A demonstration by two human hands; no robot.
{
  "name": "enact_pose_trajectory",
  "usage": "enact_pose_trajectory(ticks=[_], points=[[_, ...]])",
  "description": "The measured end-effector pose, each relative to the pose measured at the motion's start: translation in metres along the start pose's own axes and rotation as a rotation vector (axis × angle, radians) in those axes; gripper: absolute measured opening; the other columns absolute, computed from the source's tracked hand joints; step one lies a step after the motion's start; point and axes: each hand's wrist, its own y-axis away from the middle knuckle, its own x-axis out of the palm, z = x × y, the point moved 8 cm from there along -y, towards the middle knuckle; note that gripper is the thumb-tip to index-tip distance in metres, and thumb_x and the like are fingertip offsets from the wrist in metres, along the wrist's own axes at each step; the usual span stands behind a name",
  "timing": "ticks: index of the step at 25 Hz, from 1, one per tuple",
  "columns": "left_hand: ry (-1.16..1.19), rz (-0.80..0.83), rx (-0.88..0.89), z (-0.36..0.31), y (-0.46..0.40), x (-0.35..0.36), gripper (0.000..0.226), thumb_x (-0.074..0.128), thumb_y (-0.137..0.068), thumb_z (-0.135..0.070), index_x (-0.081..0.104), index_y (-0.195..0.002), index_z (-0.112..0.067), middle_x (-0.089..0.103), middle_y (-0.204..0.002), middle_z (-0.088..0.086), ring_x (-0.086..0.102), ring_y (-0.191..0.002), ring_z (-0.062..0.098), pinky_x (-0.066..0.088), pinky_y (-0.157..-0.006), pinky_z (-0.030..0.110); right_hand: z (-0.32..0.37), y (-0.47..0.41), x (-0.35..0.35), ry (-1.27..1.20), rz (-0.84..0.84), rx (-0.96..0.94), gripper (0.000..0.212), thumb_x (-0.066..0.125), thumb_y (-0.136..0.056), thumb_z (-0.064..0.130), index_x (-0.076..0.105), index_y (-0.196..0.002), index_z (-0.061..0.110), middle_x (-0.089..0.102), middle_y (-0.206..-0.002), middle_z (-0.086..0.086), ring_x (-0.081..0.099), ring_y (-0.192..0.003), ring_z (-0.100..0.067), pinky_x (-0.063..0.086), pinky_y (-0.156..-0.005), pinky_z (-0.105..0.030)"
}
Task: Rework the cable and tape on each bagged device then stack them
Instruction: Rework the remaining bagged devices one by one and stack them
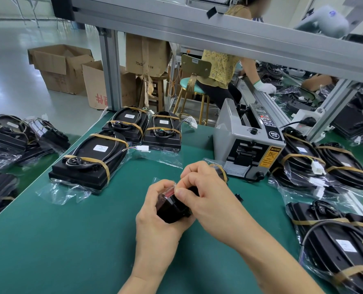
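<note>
A black bagged device [173,205] stands on edge above the green mat, held between both hands. My left hand [155,211] grips its near end from the left. My right hand [206,194] pinches the clear bag film and tape at its top edge. A brown tape band [221,171] shows on the device behind my right hand. Most of the device is hidden by my fingers. Three taped bagged devices lie flat at the back left, the nearest one [91,160] with its cable coiled on top.
A grey tape dispenser [248,145] stands right of centre. More bagged devices are piled at the right [329,166] and on the left bench [11,139]. Another person sits on a stool [192,85] behind the aluminium frame. Cardboard boxes [59,66] stand on the floor.
</note>
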Motion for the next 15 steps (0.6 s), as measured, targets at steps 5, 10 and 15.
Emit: enact_pose_trajectory(ticks=[5,10,15], points=[[0.013,0.002,-0.009,0.0,-0.001,0.001,0.058,0.077,-0.045,-0.027,0.059,-0.098,-0.04,0.068,-0.089,-0.013,0.063,-0.077,0.006,0.047,-0.066,0.011,0.0,0.004,-0.004,-0.027,-0.124,-0.022,0.022,0.056,-0.09,0.01,0.051,-0.102,0.028,0.043,-0.109,0.012,0.042,-0.106,-0.006,0.035,-0.094,-0.019],[-0.039,0.003,-0.003,-0.001,0.001,0.001,0.06,0.079,-0.047,-0.019,0.059,-0.099,-0.042,0.067,-0.093,-0.017,0.064,-0.082,0.003,0.046,-0.07,0.009,-0.012,0.006,-0.003,-0.184,-0.173,0.031,0.048,0.064,-0.086,0.013,0.038,-0.115,0.042,0.04,-0.116,0.02,0.039,-0.117,-0.002,0.033,-0.101,-0.022],[-0.021,0.035,-0.035,-0.001,0.0,-0.002,0.063,0.08,-0.043,-0.014,0.061,-0.097,-0.041,0.069,-0.095,-0.011,0.067,-0.086,0.01,0.05,-0.076,0.02,-0.011,0.002,-0.001,-0.164,-0.177,0.012,0.048,0.063,-0.085,0.012,0.039,-0.114,0.043,0.04,-0.119,0.017,0.036,-0.119,-0.007,0.032,-0.101,-0.027]])
